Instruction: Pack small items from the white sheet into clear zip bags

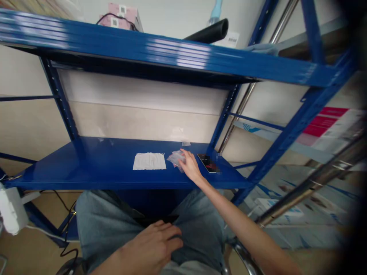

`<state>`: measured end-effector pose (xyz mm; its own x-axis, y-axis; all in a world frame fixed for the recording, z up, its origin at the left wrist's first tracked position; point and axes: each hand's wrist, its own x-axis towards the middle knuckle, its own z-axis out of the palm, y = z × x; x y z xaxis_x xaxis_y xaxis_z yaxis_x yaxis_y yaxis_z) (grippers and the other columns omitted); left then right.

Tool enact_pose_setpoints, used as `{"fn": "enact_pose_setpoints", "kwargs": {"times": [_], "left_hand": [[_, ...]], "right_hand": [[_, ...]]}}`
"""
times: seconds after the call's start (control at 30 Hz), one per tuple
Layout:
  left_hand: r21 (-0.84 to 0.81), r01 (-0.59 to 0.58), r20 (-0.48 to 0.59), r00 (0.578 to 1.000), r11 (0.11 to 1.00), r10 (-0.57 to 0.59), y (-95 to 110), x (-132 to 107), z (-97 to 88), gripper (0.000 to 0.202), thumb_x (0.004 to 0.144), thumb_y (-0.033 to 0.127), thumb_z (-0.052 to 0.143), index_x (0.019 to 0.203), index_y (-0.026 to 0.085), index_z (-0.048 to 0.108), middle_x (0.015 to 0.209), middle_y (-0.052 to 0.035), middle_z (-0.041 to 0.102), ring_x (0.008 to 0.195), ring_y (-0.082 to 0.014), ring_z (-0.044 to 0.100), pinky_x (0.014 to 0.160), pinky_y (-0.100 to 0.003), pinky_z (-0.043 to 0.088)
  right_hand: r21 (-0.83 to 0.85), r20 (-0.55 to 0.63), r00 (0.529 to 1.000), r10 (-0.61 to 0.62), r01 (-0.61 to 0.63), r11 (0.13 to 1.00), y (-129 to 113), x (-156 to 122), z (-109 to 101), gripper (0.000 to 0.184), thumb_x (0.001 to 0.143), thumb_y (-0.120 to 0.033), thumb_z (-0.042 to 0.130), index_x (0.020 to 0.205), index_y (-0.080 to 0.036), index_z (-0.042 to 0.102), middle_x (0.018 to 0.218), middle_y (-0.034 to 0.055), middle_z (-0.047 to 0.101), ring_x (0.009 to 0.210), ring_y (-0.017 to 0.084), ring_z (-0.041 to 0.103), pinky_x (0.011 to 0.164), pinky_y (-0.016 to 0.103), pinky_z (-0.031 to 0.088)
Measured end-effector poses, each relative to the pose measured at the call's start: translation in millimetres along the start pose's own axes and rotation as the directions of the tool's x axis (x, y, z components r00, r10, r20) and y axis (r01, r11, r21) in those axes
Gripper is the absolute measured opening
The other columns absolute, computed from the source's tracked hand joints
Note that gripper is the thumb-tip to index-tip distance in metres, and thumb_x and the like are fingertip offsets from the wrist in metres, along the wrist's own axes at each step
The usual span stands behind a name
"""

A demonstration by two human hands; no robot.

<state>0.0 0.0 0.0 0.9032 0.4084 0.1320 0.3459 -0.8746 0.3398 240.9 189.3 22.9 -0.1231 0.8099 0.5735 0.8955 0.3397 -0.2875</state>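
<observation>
My right hand [190,164] is stretched out to the lower shelf, fingers spread over a small pile of clear plastic packets [174,158]. The fingers lie across the top of the pile, but from here I cannot tell whether I am pinching it or only pressing it flat; the hand is certainly not clenched into a fist. The pile sits on a glossy blue steel shelf [97,168], between a flat white paper-like sheet [149,161] on its left and a black smartphone [207,163] just beside my hand on its right. Laid side by side along the front of the shelf, with nothing stacked, each of them seems placed to be within one easy reach from where I sit. My left hand [151,248] lies loosely curled on the thigh of my pale blue jeans [100,217], released and holding nothing I can see, probably because only one hand is needed up at the shelf. A white plastic power strip [11,208] sits off at the far left, with a thin black cable [64,244] trailing below it, well away from my hands.
</observation>
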Motion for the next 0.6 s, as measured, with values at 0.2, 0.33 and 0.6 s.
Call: {"fn": "enact_pose_setpoints", "kwargs": {"times": [0.2,0.33,0.6], "left_hand": [[-0.165,0.065,0.036,0.998,0.984,-0.060,-16,-3,7.4,0.036,0.086,0.007,0.049,0.116,0.026,0.060,0.116,-0.0012,0.067,0.108,-0.0182,0.063,0.097,-0.031,0.044],[-0.213,0.070,0.037,0.997,0.975,-0.063,-17,-5,10.8,0.036,0.086,0.006,0.049,0.114,0.026,0.060,0.114,-0.0004,0.068,0.108,-0.0179,0.063,0.095,-0.031,0.044],[-0.117,0.112,0.040,0.993,0.987,-0.108,-21,-13,3.6,0.032,0.087,0.007,0.048,0.110,0.023,0.062,0.107,-0.0044,0.068,0.105,-0.0209,0.063,0.095,-0.034,0.044]], "right_hand": [[-0.105,0.148,0.934,0.326,-0.313,0.944,20,14,23,0.033,0.087,-0.031,0.065,0.117,-0.021,0.072,0.110,0.0127,0.072,0.101,0.026,0.067,0.083,0.031,0.048],[-0.086,0.183,0.920,0.346,-0.335,0.938,22,20,22,0.017,0.084,-0.027,0.066,0.094,-0.024,0.079,0.088,0.0068,0.077,0.085,0.021,0.071,0.070,0.025,0.045],[0.065,-0.023,0.965,0.260,-0.258,0.964,18,23,8,0.029,0.092,-0.028,0.051,0.099,-0.018,0.077,0.101,0.0099,0.074,0.092,0.021,0.067,0.080,0.027,0.048]]}}
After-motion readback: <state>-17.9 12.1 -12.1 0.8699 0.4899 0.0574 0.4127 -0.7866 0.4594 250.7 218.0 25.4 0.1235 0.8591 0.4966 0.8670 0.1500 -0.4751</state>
